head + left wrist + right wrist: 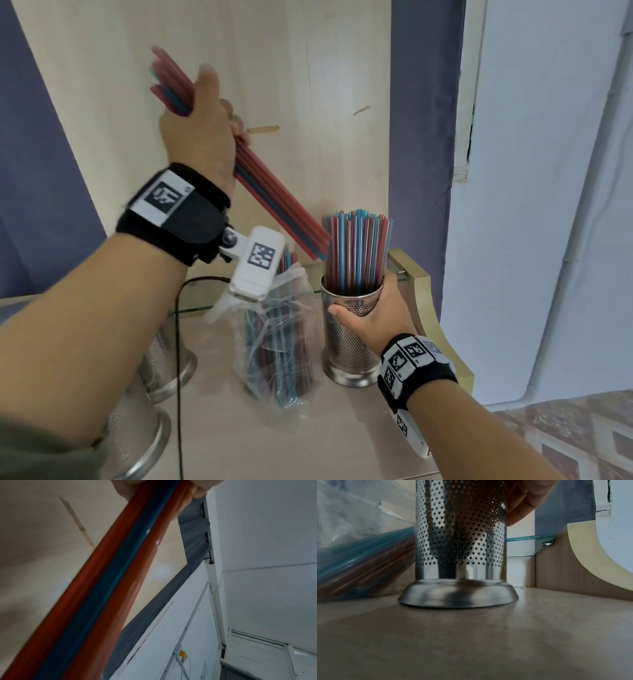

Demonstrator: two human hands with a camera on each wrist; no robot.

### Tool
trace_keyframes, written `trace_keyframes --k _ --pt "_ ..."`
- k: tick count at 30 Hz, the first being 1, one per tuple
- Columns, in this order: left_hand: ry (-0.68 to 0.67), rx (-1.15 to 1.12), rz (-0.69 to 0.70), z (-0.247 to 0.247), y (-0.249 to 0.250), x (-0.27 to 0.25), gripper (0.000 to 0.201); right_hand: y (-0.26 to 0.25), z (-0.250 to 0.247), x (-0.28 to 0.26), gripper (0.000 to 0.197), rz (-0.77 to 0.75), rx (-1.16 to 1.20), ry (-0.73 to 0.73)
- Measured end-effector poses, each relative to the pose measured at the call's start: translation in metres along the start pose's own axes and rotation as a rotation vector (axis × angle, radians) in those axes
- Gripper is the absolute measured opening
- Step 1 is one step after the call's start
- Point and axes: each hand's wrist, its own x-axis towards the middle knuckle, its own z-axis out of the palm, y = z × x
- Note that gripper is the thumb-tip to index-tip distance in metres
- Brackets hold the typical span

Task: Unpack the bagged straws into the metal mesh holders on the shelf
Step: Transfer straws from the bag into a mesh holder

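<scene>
My left hand [202, 120] grips a slanted bundle of red and blue straws [274, 202], raised in front of the shelf's back panel; its lower ends touch the straws standing in a metal mesh holder [349, 339]. The same bundle [109, 588] fills the left wrist view, with my fingers [197, 490] curled round it. My right hand [370, 315] wraps round that holder near its rim. It stands upright on the shelf [471, 635], perforated wall [460, 534] and flared base close up. A clear plastic bag [277, 339] with more straws stands just left of the holder.
Two more mesh holders [164, 363] [137, 442] stand at the front left, partly behind my left forearm. A black cable [178, 342] hangs from my left wrist camera. A glass shelf [195, 310] sits behind, and a curved side panel [431, 308] bounds the right.
</scene>
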Motion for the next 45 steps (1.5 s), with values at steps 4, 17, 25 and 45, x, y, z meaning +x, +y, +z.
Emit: trace_keyframes --k 4,17,25,45 --pt "0.03 0.084 -0.053 0.019 -0.036 -0.019 0.028 -0.001 0.0 -0.001 0.094 0.015 0.002 -0.003" --pt "-0.268 0.741 -0.087 0.004 -0.137 -0.066 0.032 0.001 -0.002 -0.001 0.1 -0.011 -0.03 0.009" --pt "-0.399 0.905 0.13 -0.001 -0.152 -0.069 0.026 0.005 0.001 0.001 0.105 -0.02 -0.039 0.017" --pt "-0.728 0.979 0.453 -0.002 -0.15 -0.042 0.049 0.009 0.002 0.003 0.111 -0.033 -0.022 0.004"
